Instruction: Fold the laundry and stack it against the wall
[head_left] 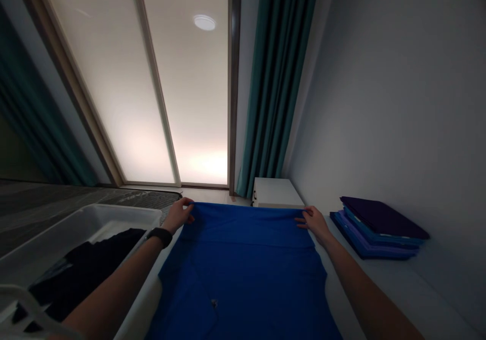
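A bright blue garment [243, 269] lies spread flat on a white table [387, 284] in front of me. My left hand [178, 214] pinches its far left corner, fingers closed on the cloth. My right hand [313, 222] grips the far right corner the same way. Both arms reach forward along the garment's sides. A dark watch sits on my left wrist.
A white plastic bin [94, 218] with dark clothing [87, 269] stands at the left. A stack of folded blue and purple cloths [379, 226] rests at the right by the wall. A small white cabinet [275, 193], teal curtains [277, 87] and a frosted sliding door are beyond.
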`<action>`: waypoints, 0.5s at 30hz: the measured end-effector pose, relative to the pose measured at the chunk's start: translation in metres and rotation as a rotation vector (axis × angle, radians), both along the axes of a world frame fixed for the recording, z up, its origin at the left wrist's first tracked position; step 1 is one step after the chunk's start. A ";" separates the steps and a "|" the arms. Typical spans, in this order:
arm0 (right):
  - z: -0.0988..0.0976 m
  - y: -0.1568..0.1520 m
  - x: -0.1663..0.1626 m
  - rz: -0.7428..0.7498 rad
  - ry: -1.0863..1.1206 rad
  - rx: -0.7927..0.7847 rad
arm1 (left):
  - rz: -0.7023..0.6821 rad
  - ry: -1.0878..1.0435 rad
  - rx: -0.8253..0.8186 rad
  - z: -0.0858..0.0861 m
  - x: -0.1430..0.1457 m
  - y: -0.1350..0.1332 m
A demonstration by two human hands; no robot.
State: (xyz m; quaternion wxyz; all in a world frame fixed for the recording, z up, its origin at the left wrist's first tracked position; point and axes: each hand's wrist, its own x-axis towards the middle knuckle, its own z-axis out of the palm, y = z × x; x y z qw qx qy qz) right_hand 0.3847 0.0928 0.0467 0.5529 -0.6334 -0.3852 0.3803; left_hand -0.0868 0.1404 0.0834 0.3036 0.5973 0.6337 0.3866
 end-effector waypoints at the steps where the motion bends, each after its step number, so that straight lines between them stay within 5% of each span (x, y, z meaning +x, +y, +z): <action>1: 0.001 0.001 0.000 -0.003 0.008 -0.002 | -0.011 -0.043 -0.004 0.001 -0.001 0.005; 15: 0.008 -0.031 0.014 -0.015 0.062 0.021 | 0.002 -0.206 0.039 -0.006 -0.020 0.001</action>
